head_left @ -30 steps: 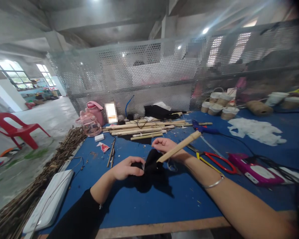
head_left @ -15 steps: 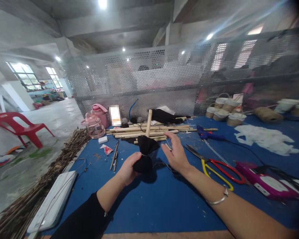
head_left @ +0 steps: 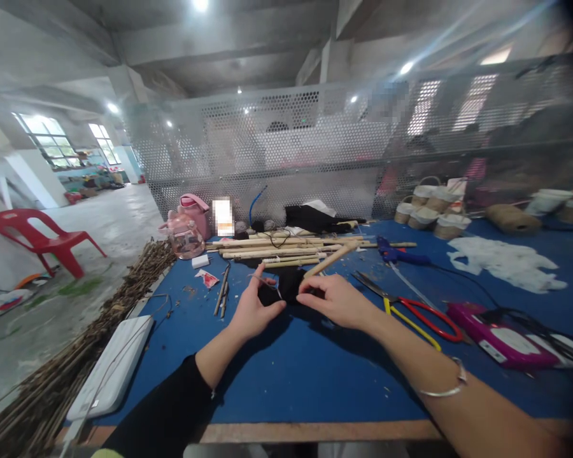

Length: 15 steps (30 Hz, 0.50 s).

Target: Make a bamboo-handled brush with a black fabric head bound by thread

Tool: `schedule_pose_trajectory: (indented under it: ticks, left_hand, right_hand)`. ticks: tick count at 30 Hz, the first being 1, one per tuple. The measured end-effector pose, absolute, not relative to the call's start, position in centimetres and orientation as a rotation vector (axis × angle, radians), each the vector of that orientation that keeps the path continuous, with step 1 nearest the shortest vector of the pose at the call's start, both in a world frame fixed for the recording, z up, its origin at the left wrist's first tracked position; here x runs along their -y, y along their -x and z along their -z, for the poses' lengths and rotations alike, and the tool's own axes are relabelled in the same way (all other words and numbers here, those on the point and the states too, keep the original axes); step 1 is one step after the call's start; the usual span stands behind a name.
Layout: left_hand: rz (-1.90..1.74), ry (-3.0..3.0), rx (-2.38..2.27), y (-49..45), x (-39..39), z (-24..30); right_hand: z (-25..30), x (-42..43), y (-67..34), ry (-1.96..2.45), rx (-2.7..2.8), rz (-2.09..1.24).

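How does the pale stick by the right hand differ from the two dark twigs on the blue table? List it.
Colour: the pale stick is light tan; the dark twigs are brownish.
Thickness: the pale stick looks thicker than either of the dark twigs.
Pose: the pale stick juts from the black cloth; the dark twigs lie on the blue table.
Shared: all are long and slender.

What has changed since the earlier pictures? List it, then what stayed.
The right hand, open and apart from the black cloth bundle half a second ago, is now at its edge. The bamboo stick swung from pointing away to leaning right. The left hand has raised its index finger. The scissors and glue gun stayed put.
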State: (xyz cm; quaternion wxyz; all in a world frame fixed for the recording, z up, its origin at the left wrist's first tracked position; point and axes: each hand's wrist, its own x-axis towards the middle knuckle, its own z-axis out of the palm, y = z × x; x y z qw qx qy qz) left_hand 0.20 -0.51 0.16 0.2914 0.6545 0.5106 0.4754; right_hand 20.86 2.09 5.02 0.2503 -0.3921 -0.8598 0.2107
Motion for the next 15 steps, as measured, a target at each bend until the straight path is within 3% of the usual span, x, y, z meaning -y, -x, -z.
schedule_pose_trajectory:
  ticks: [3, 8, 15]
  left_hand:
    - [-1.208, -1.693, -1.477, 0.4, 0.3, -0.3]
    - [-1.172, -1.584, -1.645, 1.5, 0.1, -0.6]
    - [-1.177, -0.673, -1.0, 1.2, -0.2, -1.3]
  right_hand:
    - [-5.5, -1.4, -24.2, 1.295, 2.41, -0.589]
    - [-1.7, -1.6, -31.6, 1.949, 2.32, 0.016]
    - [2.9, -2.5, -36.2, 1.966, 2.21, 0.167]
